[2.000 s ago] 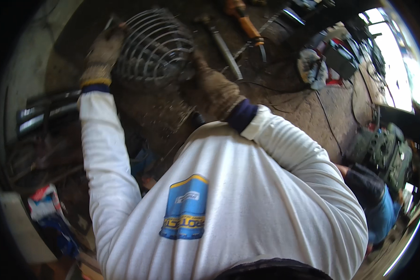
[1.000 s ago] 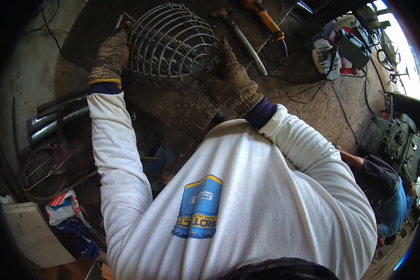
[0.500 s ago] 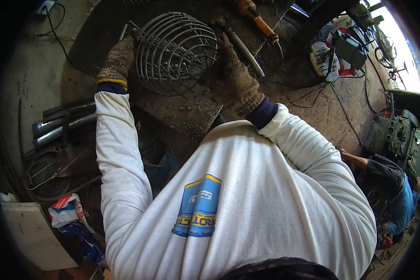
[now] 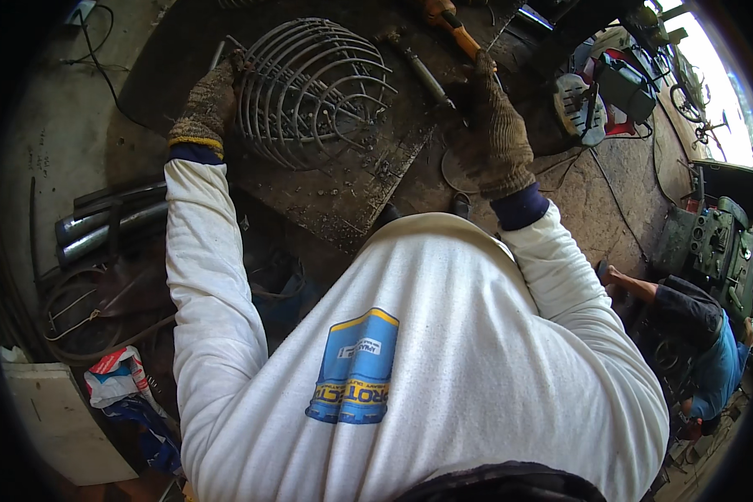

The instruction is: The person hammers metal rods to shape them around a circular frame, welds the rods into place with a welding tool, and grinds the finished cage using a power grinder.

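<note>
Left hand [image 4: 205,105], in a brown knitted glove, grasps the left edge of the wire cage [image 4: 314,92]. Right hand [image 4: 502,130], gloved alike, is clear of the cage, with fingers extended; whether it touches a tool cannot be told. The cage, formed of curved metal rods, lies on the dark worktable [image 4: 309,197], left of centre. Small dark fragments are scattered on the near part of the tabletop. Just right of the cage lies a hammer-like tool [image 4: 427,77] with a metal handle, its near end beside the right hand. Farther, an orange power tool [image 4: 453,29] rests with its near end by the right fingertips. To the right, well apart from the table, are a light slotted object [image 4: 579,109], a green machine [image 4: 711,251] and a co-worker [image 4: 718,368] in blue.
</note>
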The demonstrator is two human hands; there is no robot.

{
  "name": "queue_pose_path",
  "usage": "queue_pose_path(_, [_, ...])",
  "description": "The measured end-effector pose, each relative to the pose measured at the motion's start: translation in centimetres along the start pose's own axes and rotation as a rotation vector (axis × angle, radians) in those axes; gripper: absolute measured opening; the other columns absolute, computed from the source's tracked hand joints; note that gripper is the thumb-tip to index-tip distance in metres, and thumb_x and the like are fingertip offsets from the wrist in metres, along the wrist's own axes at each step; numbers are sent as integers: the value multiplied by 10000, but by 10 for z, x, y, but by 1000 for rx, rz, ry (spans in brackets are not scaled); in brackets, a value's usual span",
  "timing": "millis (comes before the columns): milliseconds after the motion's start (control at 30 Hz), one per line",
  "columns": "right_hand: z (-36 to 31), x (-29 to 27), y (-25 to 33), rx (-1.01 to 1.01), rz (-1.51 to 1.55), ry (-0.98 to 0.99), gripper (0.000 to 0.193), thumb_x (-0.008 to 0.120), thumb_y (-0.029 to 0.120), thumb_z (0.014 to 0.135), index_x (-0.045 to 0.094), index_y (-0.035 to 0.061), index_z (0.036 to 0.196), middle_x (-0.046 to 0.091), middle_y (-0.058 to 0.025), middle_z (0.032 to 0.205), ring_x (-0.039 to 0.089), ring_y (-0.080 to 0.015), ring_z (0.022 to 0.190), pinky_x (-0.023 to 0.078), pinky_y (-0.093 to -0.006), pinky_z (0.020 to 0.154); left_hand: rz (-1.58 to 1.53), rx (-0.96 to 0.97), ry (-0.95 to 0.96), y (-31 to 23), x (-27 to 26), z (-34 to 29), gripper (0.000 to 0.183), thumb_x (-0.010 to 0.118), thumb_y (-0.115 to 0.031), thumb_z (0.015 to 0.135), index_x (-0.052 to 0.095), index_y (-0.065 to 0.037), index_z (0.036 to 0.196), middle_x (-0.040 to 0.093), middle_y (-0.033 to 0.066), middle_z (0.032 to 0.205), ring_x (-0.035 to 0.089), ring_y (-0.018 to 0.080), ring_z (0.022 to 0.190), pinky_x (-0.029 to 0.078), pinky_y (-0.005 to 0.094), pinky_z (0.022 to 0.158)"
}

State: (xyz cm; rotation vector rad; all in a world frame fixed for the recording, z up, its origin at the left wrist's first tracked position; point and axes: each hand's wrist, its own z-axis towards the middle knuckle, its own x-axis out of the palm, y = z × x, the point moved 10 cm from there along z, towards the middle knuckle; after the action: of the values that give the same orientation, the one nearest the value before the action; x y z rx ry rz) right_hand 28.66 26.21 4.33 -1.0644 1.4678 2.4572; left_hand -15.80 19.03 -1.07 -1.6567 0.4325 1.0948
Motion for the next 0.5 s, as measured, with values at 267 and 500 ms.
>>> queue_pose_path(267, [-2,25,-50,107,-266,207,611,726,337,870,502,38,1353,659,-190,1156,652,-375,1057,535,-439,891,259,-103,54,-73,-19,-32,640,291,-529,1057,592,-19,1301,645,235,1226,621,368,1117,472,420,972])
queue_pose_path(500, [-7,40,-61,142,-125,236,632,736,296,876,475,15,1378,641,-238,1200,636,-400,1105,523,-432,912,383,-206,-9,-81,-27,-43,655,230,-552,1051,525,-69,1380,583,255,1313,557,414,1217,440,458,1027])
